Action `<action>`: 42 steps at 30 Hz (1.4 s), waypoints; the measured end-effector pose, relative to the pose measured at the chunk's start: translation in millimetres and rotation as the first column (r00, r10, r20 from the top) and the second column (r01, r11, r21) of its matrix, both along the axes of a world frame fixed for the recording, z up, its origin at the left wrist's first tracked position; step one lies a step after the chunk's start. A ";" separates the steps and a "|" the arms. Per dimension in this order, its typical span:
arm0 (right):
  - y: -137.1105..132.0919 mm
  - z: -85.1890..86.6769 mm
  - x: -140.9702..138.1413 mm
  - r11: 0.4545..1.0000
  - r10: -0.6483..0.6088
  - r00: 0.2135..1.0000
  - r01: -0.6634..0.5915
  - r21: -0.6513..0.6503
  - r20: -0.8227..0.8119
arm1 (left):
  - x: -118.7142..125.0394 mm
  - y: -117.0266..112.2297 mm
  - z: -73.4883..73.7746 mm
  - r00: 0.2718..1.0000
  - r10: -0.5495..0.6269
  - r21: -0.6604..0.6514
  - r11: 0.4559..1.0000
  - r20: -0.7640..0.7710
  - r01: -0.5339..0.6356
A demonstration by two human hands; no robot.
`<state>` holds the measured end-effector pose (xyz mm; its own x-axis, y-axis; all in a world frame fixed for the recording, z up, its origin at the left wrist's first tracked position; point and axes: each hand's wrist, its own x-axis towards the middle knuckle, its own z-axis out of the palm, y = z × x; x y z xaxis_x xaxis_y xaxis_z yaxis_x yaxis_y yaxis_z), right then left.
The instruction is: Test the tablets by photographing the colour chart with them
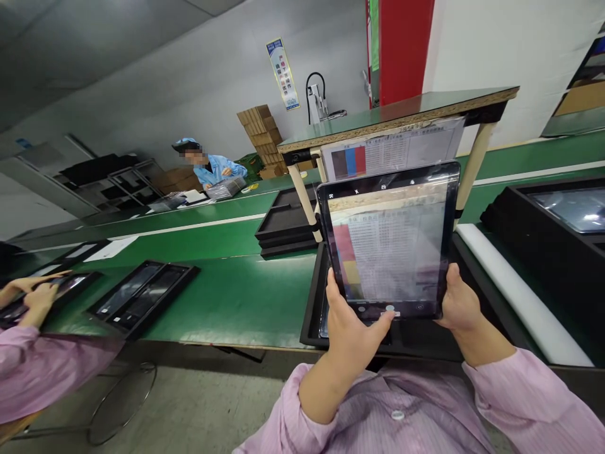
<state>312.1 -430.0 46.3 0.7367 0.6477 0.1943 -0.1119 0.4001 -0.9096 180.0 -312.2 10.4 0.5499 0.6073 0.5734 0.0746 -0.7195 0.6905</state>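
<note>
I hold a black tablet [390, 243] upright in both hands above a black tray [312, 309]. Its screen shows a camera picture of the printed colour chart [392, 151] taped to the shelf edge behind it. My left hand [352, 331] grips the lower left corner, with the thumb reaching across to the button at the bottom of the screen. My right hand [458, 302] grips the lower right corner from behind.
A raised green shelf [401, 116] stands on posts over the green conveyor bench [227, 284]. Black trays [142, 296] lie to the left, and a stack of trays [286, 221] under the shelf. A co-worker's hands [33, 293] are at far left; another person [208, 167] sits across the bench.
</note>
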 end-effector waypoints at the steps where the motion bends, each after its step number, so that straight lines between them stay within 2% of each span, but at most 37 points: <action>1: 0.1 0.0 -0.2 1.000 -0.001 1.000 0.001 0.006 0.002 | 0.2 -0.1 -0.1 1.000 0.011 0.012 1.000 0.004 -0.012; 6: 0.8 -1.4 -0.9 1.000 0.007 1.000 -0.007 0.027 0.014 | 0.2 0.3 -0.9 0.999 0.014 0.053 0.998 0.035 -0.016; 13: -1.9 -2.8 1.1 0.999 0.029 0.999 -0.029 0.013 0.031 | -1.3 -2.0 -2.9 0.998 0.002 -0.041 0.999 0.062 0.000; 16: -4.2 -3.8 -0.6 1.000 0.024 0.999 -0.024 0.001 0.046 | -6.5 8.0 -1.5 0.978 -0.139 -0.181 0.969 0.153 0.166; 17: -5.2 -4.8 -2.2 1.000 0.017 0.998 -0.017 -0.001 0.053 | -9.0 13.7 -0.4 0.955 -0.200 -0.266 0.930 0.219 0.256; 18: -6.4 -6.3 -4.3 1.000 0.009 0.998 -0.008 -0.002 0.057 | -11.6 20.0 0.9 0.923 -0.247 -0.368 0.862 0.294 0.348; 19: -7.9 -8.0 -7.0 1.000 -0.002 0.998 0.001 0.001 0.062 | -14.1 26.6 2.2 0.890 -0.269 -0.476 0.768 0.369 0.429; 21: -11.9 -11.4 -13.1 0.999 -0.029 0.994 0.027 0.024 0.105 | -18.1 38.4 4.5 0.840 -0.254 -0.653 0.535 0.480 0.535; 22: -14.5 -12.3 -16.1 0.998 -0.051 0.987 0.046 0.038 0.152 | -19.1 42.8 5.1 0.823 -0.238 -0.707 0.425 0.515 0.565; 24: -21.1 -10.8 -20.5 0.995 -0.094 0.954 0.084 0.047 0.286 | -18.7 47.8 5.0 0.796 -0.205 -0.753 0.258 0.569 0.605; 26: -28.4 -3.9 -21.0 0.995 -0.090 0.891 0.094 0.013 0.446 | -15.0 48.3 2.8 0.778 -0.167 -0.764 0.153 0.606 0.627; 29: -36.6 12.4 -13.6 0.991 -0.047 0.741 0.119 -0.063 0.670 | -7.3 45.4 -4.2 0.777 -0.138 -0.778 0.059 0.614 0.626; 32: -38.8 26.8 -2.2 0.970 -0.070 0.597 0.226 -0.084 0.799 | -2.5 42.6 -11.4 0.791 -0.149 -0.795 0.046 0.593 0.605; 37: -42.5 33.9 8.0 0.920 -0.125 0.520 0.379 -0.097 0.845 | 0.7 34.9 -13.0 0.810 -0.256 -0.827 0.065 0.527 0.559; 39: -47.5 29.7 10.3 0.894 -0.141 0.528 0.431 -0.121 0.837 | 3.2 29.3 -11.5 0.831 -0.266 -0.850 0.074 0.488 0.522; 42: -55.7 15.5 16.7 0.872 -0.133 0.655 0.435 -0.227 0.744 | 9.6 17.5 -8.1 0.875 -0.234 -0.887 0.087 0.424 0.453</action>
<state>328.7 -485.7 61.8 0.6441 0.5579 0.5233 0.6627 -0.0653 -0.7461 189.6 -294.7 2.3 0.8543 0.4792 -0.2014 -0.1426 0.5886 0.7958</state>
